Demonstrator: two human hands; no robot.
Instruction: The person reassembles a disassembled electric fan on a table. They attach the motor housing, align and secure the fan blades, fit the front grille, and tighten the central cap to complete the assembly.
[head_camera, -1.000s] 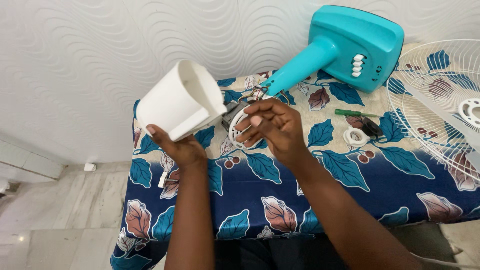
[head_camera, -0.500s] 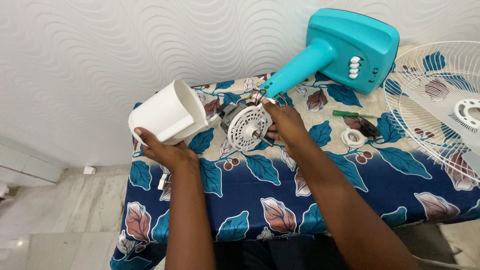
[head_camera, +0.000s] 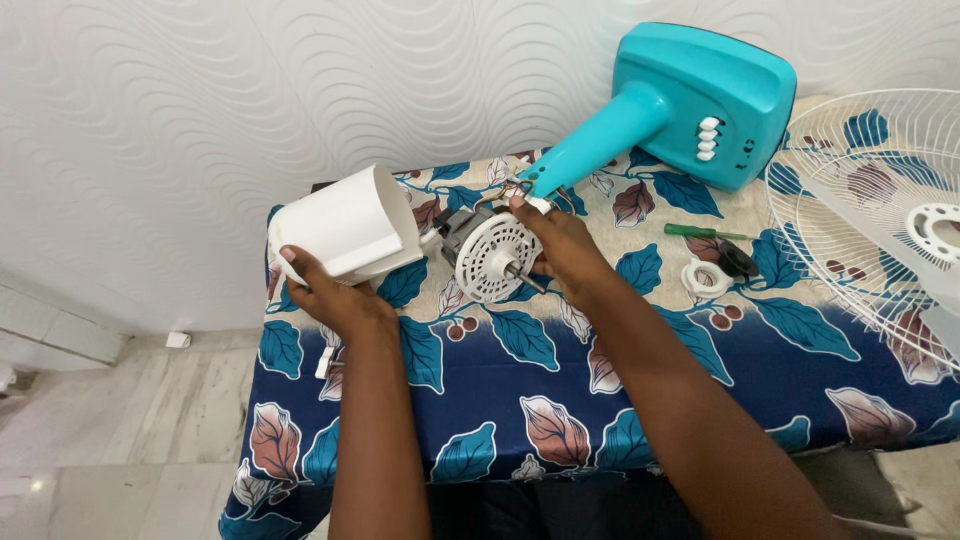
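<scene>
My left hand (head_camera: 330, 295) grips a white plastic motor cover (head_camera: 345, 228), a hollow tub with its open end turned toward the fan motor (head_camera: 492, 255). The motor has a white vented round face and a short metal shaft, and it joins the neck of a turquoise fan stand (head_camera: 690, 100) lying on its side. My right hand (head_camera: 562, 250) holds the motor's right edge, fingers curled over its top near some wires. The cover's rim sits just left of the motor's back.
A table under a blue leaf-print cloth (head_camera: 700, 360) stands against a white textured wall. On it lie a green-handled screwdriver (head_camera: 705, 231), a white ring nut (head_camera: 706, 276) beside a dark part, and a white wire fan guard (head_camera: 880, 210) at the right.
The cover has come down and turned its open end toward the motor's back. My right hand slid from the motor's face to its right edge, which bared the vented face.
</scene>
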